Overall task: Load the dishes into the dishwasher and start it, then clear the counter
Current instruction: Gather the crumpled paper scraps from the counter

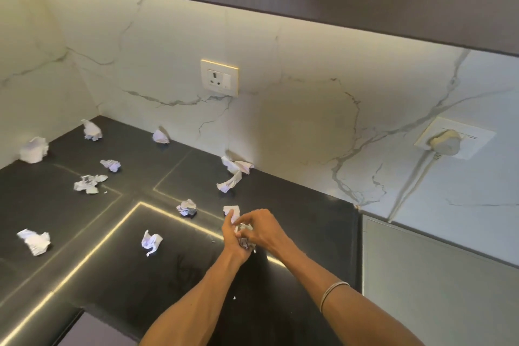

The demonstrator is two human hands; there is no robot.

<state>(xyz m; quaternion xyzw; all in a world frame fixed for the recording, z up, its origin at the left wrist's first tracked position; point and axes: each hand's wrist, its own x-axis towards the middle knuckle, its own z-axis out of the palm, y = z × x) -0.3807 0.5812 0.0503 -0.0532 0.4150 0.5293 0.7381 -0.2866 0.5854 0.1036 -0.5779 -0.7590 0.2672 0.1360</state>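
Both hands, left (233, 236) & right (259, 229), fingers clenched on paper wad (243, 241) over counter (126, 284); clearing step; nxt: grab nearest scrap (187, 208).

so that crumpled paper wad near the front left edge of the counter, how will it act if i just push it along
The crumpled paper wad looks thin and loosely scrunched, so it is probably very light and would skid easily on the glossy black counter. Its lumpy, uneven shape suggests it would tumble rather than roll straight. It should squash, not break, under fingers.
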